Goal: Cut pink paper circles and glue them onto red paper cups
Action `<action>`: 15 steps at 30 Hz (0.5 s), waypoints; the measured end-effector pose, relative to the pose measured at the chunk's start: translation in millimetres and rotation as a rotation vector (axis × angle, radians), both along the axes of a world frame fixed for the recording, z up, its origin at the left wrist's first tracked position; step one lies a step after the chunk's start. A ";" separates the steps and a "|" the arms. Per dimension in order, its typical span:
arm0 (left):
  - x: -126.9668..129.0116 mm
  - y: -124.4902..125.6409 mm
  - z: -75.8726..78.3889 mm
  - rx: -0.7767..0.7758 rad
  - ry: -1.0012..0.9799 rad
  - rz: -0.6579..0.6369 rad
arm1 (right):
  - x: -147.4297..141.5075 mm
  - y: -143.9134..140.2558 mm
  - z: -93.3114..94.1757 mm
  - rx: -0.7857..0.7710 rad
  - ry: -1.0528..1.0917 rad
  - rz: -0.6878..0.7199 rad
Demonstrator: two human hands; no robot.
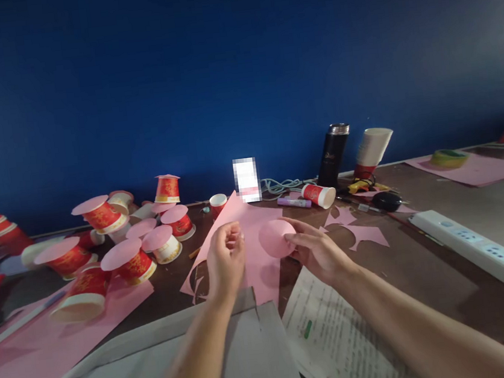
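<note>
My right hand (316,251) holds a round pink paper disc (276,238) by its right edge, just above the table. My left hand (226,258) hovers to the disc's left with fingers curled in; nothing shows in it. Under both hands lies a pink paper sheet (246,214) with cut-out holes. Pink offcuts (359,231) lie to the right.
Several red paper cups capped with pink discs (128,261) crowd the left side. A black flask (332,154), stacked cups (371,151), a glue stick (293,202), a white power strip (472,243) and printed papers (336,331) are spread around. A blue wall stands behind.
</note>
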State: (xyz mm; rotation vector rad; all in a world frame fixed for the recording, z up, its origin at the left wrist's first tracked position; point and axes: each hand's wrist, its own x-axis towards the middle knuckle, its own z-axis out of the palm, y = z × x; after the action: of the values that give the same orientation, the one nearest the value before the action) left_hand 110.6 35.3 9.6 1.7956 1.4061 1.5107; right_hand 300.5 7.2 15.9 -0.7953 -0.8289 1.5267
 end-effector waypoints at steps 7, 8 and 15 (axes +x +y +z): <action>-1.7 1.1 7.0 -0.723 -0.486 -0.473 | -0.5 -2.1 -1.0 -0.017 -0.053 0.038; -0.9 0.0 8.1 -0.767 -0.532 -0.505 | -1.3 -2.6 -1.1 -0.025 -0.066 0.050; -0.7 -2.4 12.1 -0.888 -0.577 -0.569 | -8.1 -4.2 -1.9 -0.067 -0.097 0.121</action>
State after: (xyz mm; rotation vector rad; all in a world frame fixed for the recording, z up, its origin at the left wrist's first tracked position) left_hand 109.9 32.9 21.7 0.9603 0.9172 0.7885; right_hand 292.3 3.0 14.0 -0.8876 -0.9151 1.6408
